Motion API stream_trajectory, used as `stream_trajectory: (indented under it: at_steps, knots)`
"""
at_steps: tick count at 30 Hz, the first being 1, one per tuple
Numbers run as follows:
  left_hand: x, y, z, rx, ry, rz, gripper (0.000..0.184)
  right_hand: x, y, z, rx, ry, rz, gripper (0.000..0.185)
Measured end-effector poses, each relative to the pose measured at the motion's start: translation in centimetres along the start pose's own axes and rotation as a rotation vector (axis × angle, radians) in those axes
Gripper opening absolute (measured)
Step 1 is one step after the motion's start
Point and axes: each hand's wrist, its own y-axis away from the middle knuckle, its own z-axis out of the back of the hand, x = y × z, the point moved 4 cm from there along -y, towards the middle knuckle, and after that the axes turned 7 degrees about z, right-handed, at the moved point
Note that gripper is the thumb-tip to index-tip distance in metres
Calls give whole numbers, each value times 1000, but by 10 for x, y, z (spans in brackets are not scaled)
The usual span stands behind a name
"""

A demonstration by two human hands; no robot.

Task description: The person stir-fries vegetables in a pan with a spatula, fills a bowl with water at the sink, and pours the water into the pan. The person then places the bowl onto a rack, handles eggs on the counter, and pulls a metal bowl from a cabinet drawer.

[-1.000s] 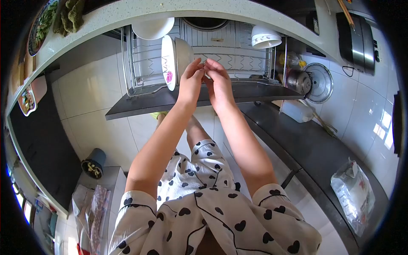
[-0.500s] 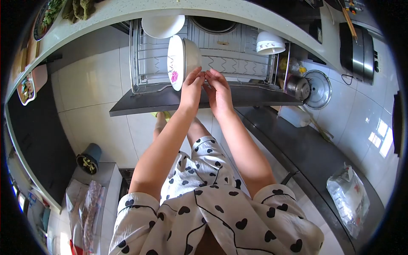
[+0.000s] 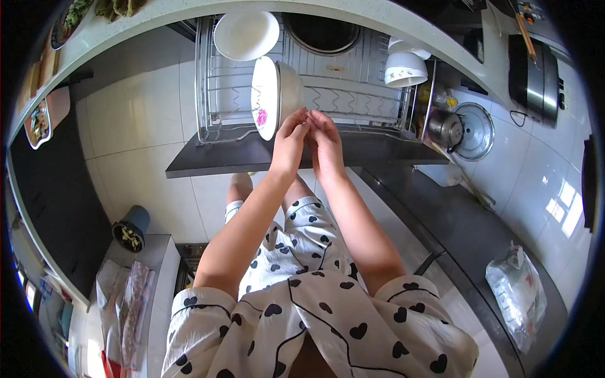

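Note:
My left hand (image 3: 288,142) and my right hand (image 3: 326,142) meet at the fingertips above the front edge of the pulled-out drawer (image 3: 353,151). Fingers on both are curled and pressed together; anything between them is hidden. Just beyond and left of my left hand, a white bowl with a pink flower (image 3: 266,97) stands on its side in the wire rack (image 3: 353,97). Behind it is a plain white bowl (image 3: 246,36). A dark round pan or pot (image 3: 322,33) lies farther back, partly under the counter. Smaller white bowls (image 3: 404,69) sit at the rack's right side.
The pale countertop (image 3: 176,28) curves over the drawer. To the right are a metal pot (image 3: 444,128), a round lid (image 3: 476,132) and a dark counter holding a plastic bag (image 3: 517,293). A small bin (image 3: 131,228) stands lower left.
More of the drawer's inside shows from under the countertop, including the plain bowl and the dark round item. My hands stay together near the flowered bowl. My legs have shifted.

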Motion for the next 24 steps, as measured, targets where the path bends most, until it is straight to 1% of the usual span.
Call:
stream_trajectory:
  at_steps: [1, 4, 9, 14, 16, 19, 21, 24]
  knots:
    - [3, -2, 0, 5, -19, 2, 41, 2, 0, 1, 9, 13, 30, 36]
    - [5, -7, 2, 14, -53, 7, 40, 1, -4, 3, -1, 10, -27, 35]
    - [5, -7, 2, 17, -46, -15, 40, 0, -5, 0, 29, 19, -17, 34]
    - [-5, -6, -13, -6, 28, 17, 41, 6, -16, 3, 16, 29, -3, 34]
    - [-16, -12, -27, -19, 38, 3, 40, 20, -31, 4, 10, 13, 19, 35]
    - [-30, -40, -45, 1, 82, -70, 40, 47, -60, -2, 37, -18, 53, 36]
    - [-39, -60, -56, -12, 145, -61, 43, 61, -86, -3, 39, -27, 71, 38]
    - [-45, -96, -66, -50, 237, -56, 47, 65, -124, -3, 65, -66, 30, 42]
